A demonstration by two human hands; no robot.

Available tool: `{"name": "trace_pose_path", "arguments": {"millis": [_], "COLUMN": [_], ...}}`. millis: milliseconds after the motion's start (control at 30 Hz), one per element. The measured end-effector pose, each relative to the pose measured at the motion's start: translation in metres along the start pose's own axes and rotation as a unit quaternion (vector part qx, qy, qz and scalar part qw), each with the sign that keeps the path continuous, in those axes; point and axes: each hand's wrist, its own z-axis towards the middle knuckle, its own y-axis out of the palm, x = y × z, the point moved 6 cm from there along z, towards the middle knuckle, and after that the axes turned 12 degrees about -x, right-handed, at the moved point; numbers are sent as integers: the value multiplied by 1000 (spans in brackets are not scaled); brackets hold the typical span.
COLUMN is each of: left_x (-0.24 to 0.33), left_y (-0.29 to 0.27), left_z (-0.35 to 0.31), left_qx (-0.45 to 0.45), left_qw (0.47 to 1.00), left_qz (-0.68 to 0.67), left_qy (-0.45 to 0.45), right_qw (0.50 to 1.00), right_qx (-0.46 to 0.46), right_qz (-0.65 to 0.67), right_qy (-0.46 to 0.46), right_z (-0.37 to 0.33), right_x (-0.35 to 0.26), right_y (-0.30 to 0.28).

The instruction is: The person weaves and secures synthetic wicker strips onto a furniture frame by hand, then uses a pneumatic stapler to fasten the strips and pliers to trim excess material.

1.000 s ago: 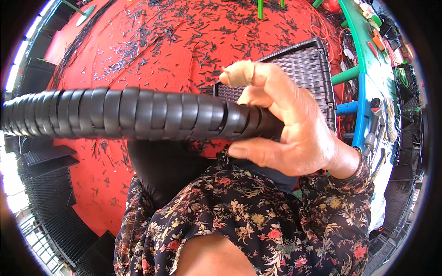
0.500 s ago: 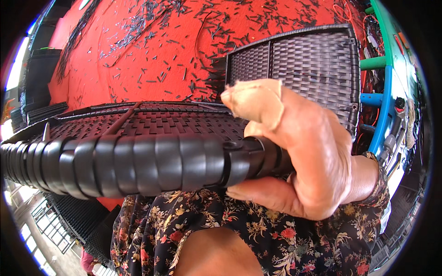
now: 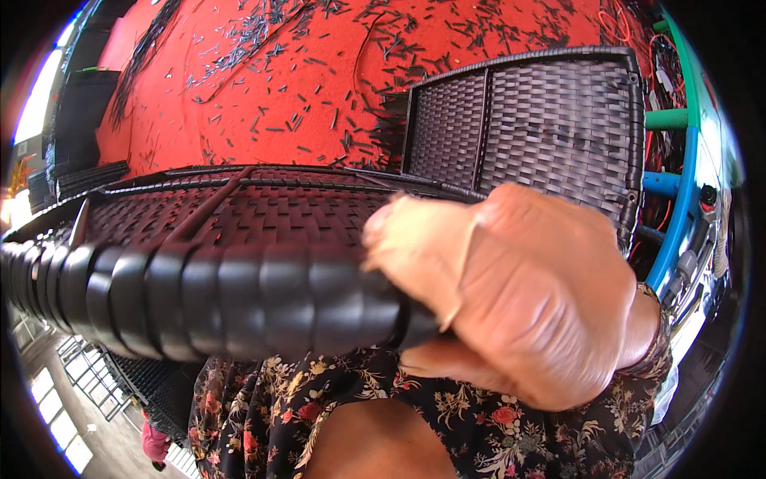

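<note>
A wide head-worn fisheye camera looks down past a black floral-print top (image 3: 511, 435), close above a glossy black strip-wrapped rim (image 3: 255, 299), toward the red floor (image 3: 183, 132) ahead.

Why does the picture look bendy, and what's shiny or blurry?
Head view: the fisheye lens bends the blue bar near the rim; head view: pale glare sits on the black wrapped edge; head view: the right hand's fingers look slightly soft.
</note>
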Motion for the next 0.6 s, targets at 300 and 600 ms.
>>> {"name": "trace_pose_path", "arguments": {"millis": [300,600], "left_x": [31,-34], "left_y": [-44,-133], "left_z": [111,196], "left_qx": [149,253], "left_qw": [971,935], "left_qz": [135,239], "left_qy": [130,71], "right_qw": [918,890], "right_qx": [-67,-22], "right_qz": [281,368], "right_qy": [273,269], "right_z": [-5,-41], "right_x": [28,108], "right_y": [-24,-50]}}
